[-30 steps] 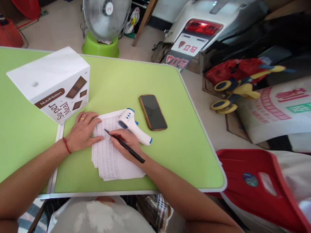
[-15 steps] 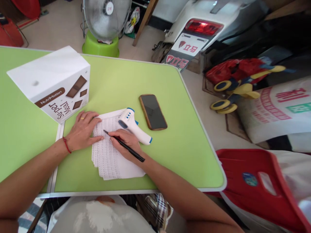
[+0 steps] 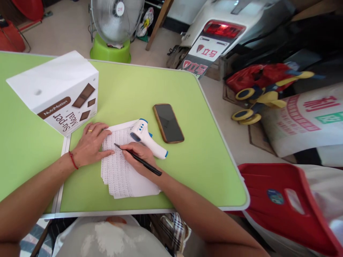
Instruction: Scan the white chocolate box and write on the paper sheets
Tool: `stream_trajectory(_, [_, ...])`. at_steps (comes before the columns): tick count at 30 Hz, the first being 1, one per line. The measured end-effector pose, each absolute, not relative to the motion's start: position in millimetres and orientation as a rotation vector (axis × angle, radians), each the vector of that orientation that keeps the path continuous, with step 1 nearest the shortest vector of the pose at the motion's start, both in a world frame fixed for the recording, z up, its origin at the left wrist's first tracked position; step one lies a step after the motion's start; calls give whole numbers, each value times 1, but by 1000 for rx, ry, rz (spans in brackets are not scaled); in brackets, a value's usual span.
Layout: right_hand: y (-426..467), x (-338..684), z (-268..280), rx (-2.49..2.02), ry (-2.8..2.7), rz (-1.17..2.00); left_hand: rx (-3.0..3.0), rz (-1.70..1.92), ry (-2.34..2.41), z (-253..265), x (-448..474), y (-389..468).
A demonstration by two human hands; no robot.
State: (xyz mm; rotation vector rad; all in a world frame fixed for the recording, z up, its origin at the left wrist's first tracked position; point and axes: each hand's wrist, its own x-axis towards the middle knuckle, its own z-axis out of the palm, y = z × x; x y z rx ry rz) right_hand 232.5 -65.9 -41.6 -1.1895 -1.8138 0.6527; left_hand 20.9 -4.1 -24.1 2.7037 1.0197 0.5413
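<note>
Several sheets of paper (image 3: 118,178), covered in rows of small dark marks, lie stacked on the green table in front of me. My left hand (image 3: 93,142) is spread flat, its fingertips resting on the left edge of the sheets. A black pen (image 3: 144,163) is pinched in my right hand (image 3: 139,155), its tip at the upper part of the top sheet. Across the papers' top right corner lies a white and blue infrared thermometer (image 3: 147,139), just beyond my right hand. To its right is a smartphone (image 3: 169,123) in a brown case, screen dark.
A white NutriMotion box (image 3: 61,89) stands at the left of the green table (image 3: 214,171). Beyond the far edge are a fan (image 3: 118,21) on a green stool (image 3: 111,53) and a white scooter (image 3: 195,32). A red chair (image 3: 284,200) stands at the right.
The pen's rear end has swung slightly right and up in my right hand. My left hand, the thermometer and the phone have stayed in place.
</note>
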Motion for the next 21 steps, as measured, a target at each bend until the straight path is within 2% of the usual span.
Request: stream_trajectory(21, [-68, 231, -41, -1271, -1738, 619, 2665, 533, 1023, -23, 21, -4])
